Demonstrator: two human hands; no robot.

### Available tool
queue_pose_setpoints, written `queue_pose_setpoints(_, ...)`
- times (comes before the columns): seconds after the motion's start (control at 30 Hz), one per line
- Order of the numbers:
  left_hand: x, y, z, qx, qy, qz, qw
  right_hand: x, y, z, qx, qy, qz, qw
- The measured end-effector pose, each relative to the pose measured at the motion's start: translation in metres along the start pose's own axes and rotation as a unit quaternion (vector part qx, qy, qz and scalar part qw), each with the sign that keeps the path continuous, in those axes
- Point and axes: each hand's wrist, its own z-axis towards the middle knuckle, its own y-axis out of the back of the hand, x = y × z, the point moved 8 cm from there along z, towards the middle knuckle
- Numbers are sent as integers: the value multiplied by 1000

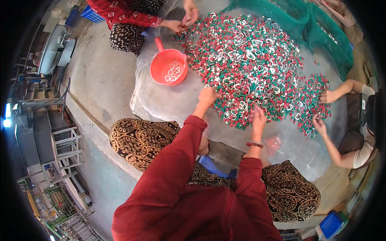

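A broad pile of small red, green and white pieces mixed with shiny metal rings [257, 52] lies on a pale plastic sheet [161, 98]. My left hand [207, 97] rests at the pile's near left edge, its fingers curled in; anything they hold is too small to make out. At the near edge, further right, my right hand [257, 116] touches the pieces with its fingers apart. I wear a beaded bracelet on that wrist. Left of the pile stands a red plastic dipper [155, 68] with its handle pointing away from me, and several D-shaped rings inside.
Across at the left, a person in a red patterned sleeve [136, 18] has both hands at the pile. Another person's hands [327, 97] work at a smaller heap on the right. Green netting [333, 48] bounds the far right. A blue container [331, 224] is low right.
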Motion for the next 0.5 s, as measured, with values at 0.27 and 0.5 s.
queue_pose_setpoints(0.27,-7,-3,1,118,-4,-90,989,2,-71,-24,88,120,-229,962)
queue_pose_setpoints(0.5,-92,-46,-31,272,-171,-86,943,-7,-63,-40,147,-224,404,874)
